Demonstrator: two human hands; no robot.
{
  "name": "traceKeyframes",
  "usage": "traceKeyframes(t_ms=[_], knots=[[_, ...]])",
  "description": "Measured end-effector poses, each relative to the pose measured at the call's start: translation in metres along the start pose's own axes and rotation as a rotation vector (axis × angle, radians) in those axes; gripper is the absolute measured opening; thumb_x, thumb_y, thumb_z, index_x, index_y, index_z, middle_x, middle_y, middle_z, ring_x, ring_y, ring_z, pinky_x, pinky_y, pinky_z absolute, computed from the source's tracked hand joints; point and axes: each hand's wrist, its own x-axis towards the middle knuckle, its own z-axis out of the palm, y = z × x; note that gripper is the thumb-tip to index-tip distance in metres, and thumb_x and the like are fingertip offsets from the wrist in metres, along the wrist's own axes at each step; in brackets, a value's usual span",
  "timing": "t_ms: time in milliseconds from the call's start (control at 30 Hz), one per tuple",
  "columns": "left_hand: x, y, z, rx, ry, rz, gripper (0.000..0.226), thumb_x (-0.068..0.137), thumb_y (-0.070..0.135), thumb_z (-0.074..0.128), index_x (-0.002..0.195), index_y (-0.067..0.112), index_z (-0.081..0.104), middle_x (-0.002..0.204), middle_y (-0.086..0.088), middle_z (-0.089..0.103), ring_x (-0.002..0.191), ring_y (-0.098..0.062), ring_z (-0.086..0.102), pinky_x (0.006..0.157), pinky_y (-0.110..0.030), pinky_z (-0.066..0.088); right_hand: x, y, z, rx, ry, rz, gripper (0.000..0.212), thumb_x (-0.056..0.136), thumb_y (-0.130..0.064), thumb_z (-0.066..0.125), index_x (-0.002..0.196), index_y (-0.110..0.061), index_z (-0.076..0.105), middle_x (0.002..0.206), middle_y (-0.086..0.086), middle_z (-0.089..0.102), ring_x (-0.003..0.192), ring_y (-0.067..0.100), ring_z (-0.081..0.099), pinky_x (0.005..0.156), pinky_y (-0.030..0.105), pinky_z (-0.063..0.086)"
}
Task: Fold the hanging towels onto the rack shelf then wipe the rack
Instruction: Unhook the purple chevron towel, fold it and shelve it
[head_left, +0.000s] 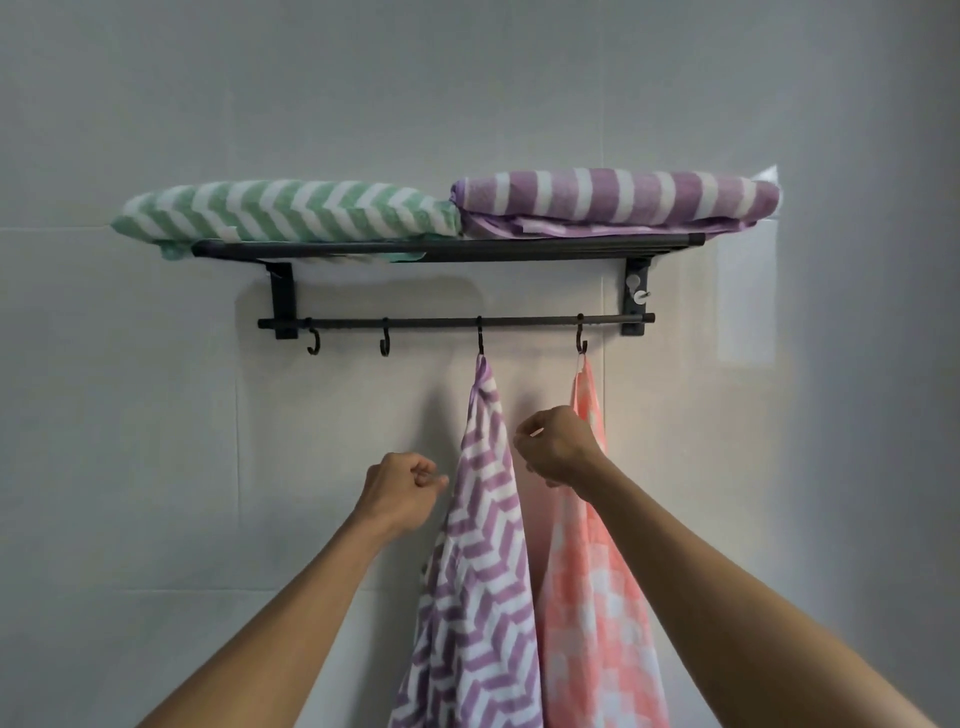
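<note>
Here, purple towel (478, 545) hangs vertically.

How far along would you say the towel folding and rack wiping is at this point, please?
Done: a green towel and a purple striped towel lie folded on the rack shelf. In hand: nothing yet; the left hand and right hand are curled either side of the purple zigzag towel, not visibly gripping it. Left: that towel and the pink towel hang on hooks, then wiping.
</note>
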Motion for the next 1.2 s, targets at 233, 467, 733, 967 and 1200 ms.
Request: traceKeyframes(t_ms=[233, 467, 733, 967, 1200], knots=[[0.066, -0.003, 0.046, -0.067, -0.034, 0.036, 0.052, 0.092, 0.038, 0.067, 0.137, 0.014, 0.057, 0.129, -0.004, 0.066, 0.112, -0.021, 0.065, 0.097, -0.029, 0.05, 0.077, 0.027, 0.033, 0.155, -0.02, 0.015, 0.047, 0.097, -0.026, 0.064, 0.14, -0.009, 0.054, 0.13, 0.012, 0.066, 0.1, 0.026, 0.068, 0.089, 0.042, 0.06], [0.11, -0.01, 0.08, -0.163, -0.036, 0.097, 0.028, 0.096, 0.039, 0.059, 0.085, 0.014, 0.066, 0.079, -0.004, 0.07, 0.066, -0.015, 0.056, 0.059, -0.028, 0.045, 0.106, 0.035, 0.047, 0.203, -0.008, -0.154, 0.029, 0.101, -0.031, 0.058, 0.126, -0.017, 0.064, 0.084, 0.002, 0.072, 0.08, 0.021, 0.071, 0.074, 0.035, 0.06], [0.127, -0.007, 0.074, -0.226, 0.2, 0.248, 0.035, 0.093, 0.03, 0.064, 0.072, 0.003, 0.054, 0.062, 0.007, 0.043, 0.063, -0.014, 0.032, 0.055, -0.028, 0.033, 0.119, 0.02, 0.036, 0.308, 0.13, -0.283, 0.015, 0.085, -0.029, 0.076, 0.085, -0.022, 0.063, 0.084, 0.003, 0.072, 0.077, 0.029, 0.072, 0.068, 0.053, 0.06], [0.112, 0.008, 0.059, -0.365, 0.251, 0.282, 0.021, 0.094, 0.027, 0.067, 0.078, 0.014, 0.072, 0.074, -0.008, 0.071, 0.064, -0.012, 0.052, 0.06, -0.036, 0.054, 0.107, 0.006, 0.028, 0.429, 0.104, -0.373, 0.025, 0.089, -0.036, 0.072, 0.086, -0.014, 0.061, 0.091, 0.001, 0.071, 0.083, 0.023, 0.072, 0.077, 0.049, 0.061], [0.086, 0.0, 0.036, -0.437, 0.235, 0.178, 0.023, 0.097, 0.026, 0.063, 0.082, 0.009, 0.067, 0.083, -0.016, 0.071, 0.069, -0.016, 0.059, 0.067, -0.045, 0.056, 0.087, 0.006, 0.036, 0.573, -0.112, -0.283, 0.016, 0.084, -0.012, 0.066, 0.083, -0.012, 0.05, 0.08, 0.009, 0.056, 0.077, 0.023, 0.056, 0.076, 0.043, 0.051]])
